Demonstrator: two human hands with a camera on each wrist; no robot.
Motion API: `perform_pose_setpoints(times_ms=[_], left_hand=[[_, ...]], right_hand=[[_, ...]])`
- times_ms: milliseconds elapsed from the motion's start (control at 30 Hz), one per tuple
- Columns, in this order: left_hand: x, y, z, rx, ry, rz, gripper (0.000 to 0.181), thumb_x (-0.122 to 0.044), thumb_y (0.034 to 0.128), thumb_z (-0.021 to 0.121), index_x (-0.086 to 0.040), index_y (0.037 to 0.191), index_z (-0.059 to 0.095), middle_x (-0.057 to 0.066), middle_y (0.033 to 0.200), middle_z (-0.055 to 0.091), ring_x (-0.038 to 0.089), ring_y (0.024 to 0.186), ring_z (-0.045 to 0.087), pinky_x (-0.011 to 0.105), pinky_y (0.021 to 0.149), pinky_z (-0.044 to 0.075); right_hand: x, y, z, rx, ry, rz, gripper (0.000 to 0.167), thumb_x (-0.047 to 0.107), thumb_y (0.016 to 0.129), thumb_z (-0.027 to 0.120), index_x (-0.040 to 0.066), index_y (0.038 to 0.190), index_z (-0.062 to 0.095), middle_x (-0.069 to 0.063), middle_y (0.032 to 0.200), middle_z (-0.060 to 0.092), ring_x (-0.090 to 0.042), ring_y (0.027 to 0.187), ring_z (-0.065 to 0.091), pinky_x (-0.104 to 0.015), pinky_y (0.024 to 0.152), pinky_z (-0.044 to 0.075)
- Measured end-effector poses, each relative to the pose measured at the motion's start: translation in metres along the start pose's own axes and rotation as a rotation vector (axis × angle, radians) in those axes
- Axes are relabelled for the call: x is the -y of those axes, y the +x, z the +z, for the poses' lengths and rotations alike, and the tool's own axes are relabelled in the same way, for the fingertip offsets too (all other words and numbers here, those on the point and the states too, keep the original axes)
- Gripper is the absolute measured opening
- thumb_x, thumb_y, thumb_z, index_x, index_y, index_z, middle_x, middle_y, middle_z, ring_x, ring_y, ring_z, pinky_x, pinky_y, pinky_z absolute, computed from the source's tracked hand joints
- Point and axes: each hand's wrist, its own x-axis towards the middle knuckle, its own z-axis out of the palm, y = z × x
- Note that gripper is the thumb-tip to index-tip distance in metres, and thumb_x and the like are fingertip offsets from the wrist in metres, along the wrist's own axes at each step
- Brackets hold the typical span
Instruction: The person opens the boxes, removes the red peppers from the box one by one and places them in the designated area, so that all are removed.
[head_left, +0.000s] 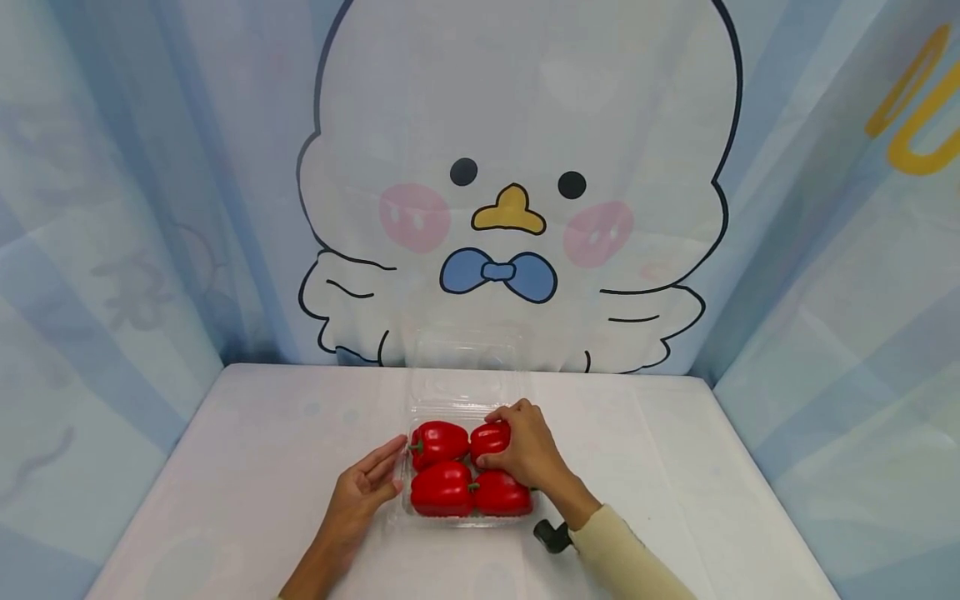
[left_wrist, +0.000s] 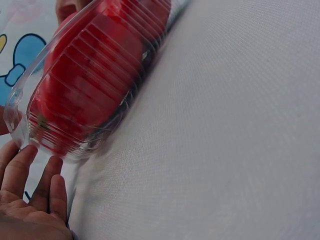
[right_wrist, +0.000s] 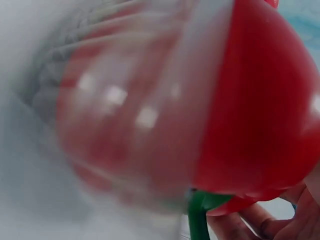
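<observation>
Red peppers (head_left: 441,490), white table (head_left: 652,483), chick-printed backdrop (head_left: 510,100), right hand (head_left: 529,446) gripping one, left hand (head_left: 364,485) relaxed

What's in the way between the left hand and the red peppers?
The clear box's side wall: the left hand touches its outside, with the peppers inside. Nothing visible blocks the right hand, which holds the back right pepper.

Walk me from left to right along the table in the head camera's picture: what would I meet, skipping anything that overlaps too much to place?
Left hand → near-left red pepper → near-right red pepper → small black object → cream sleeve.
</observation>
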Motion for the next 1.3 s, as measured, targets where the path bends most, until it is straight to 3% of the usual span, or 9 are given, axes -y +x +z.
perform_pose_setpoints(times_ms=[533,1300], left_hand=[[0.002,0.0,0.0,-0.004,-0.001,-0.006,0.064,0.002,0.0965,0.071,-0.012,0.157,0.053,0.004,0.163,0.053,0.025,0.157,0.042,0.025,0.114,0.049],[0.001,-0.001,0.0,0.006,0.004,0.007,0.065,0.004,0.0961,0.07,-0.011,0.157,0.052,0.004,0.163,0.052,0.024,0.157,0.042,0.02,0.113,0.049]], right_hand=[[-0.004,-0.004,-0.01,-0.068,0.082,0.011,0.061,0.022,0.072,0.098,0.012,0.127,0.072,-0.01,0.119,0.061,-0.029,0.118,0.058,-0.047,0.082,0.068],[0.016,-0.012,-0.045,-0.177,0.098,-0.02,0.058,0.019,0.073,0.098,0.015,0.126,0.074,-0.009,0.122,0.061,-0.03,0.122,0.057,-0.046,0.087,0.068]])
